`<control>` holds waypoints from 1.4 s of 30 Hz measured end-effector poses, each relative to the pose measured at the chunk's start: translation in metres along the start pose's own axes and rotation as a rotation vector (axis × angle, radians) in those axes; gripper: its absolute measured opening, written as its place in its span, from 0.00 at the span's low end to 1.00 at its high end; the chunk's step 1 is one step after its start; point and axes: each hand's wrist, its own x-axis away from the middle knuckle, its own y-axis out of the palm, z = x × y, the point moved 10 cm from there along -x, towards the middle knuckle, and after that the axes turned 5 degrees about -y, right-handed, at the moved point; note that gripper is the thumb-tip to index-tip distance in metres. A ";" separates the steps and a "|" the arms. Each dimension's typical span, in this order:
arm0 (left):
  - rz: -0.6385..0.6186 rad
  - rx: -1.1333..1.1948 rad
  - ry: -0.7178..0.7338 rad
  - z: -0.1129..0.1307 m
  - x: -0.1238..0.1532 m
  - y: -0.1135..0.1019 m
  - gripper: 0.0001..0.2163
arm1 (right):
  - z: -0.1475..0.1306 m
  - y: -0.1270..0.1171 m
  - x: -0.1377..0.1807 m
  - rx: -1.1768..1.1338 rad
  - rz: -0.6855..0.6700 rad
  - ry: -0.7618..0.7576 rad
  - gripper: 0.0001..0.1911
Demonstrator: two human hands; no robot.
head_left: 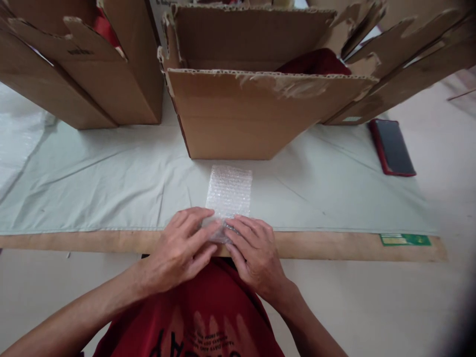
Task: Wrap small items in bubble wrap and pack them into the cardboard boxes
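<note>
Bubble wrap: a small clear bubble-wrap sheet (pixel 229 191) lies flat at centre on a pale green cloth (pixel 111 173) spread over a long wooden bench (pixel 334 246), its near end at the cloth's edge. The left hand (pixel 180 248) and right hand (pixel 256 253) meet over that near end, fingers curled down and grasping the bunched wrap. An open brown cardboard box (pixel 260 114) stands at 12 o'clock, just beyond the sheet. A second cardboard box (pixel 92 74) stands at 10 o'clock, and a third cardboard box (pixel 409 64) at 1 o'clock. A black phone in a red case (pixel 392 147) lies at 2 o'clock, well apart. A green rectangular label (pixel 405 240) sits at 4 o'clock.
</note>
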 end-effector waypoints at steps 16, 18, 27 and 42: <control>0.040 0.207 -0.320 -0.046 -0.030 0.004 0.11 | 0.011 -0.046 -0.014 0.062 0.274 0.030 0.16; 0.048 0.170 -0.320 -0.049 -0.033 0.005 0.11 | 0.006 -0.043 -0.014 0.098 0.254 -0.015 0.15; 0.122 -0.020 -0.204 -0.038 -0.031 -0.001 0.13 | 0.025 -0.006 -0.031 0.168 -0.019 -0.038 0.13; 0.099 -0.055 -0.183 -0.043 -0.035 0.003 0.12 | 0.020 -0.027 -0.030 0.168 0.052 -0.010 0.13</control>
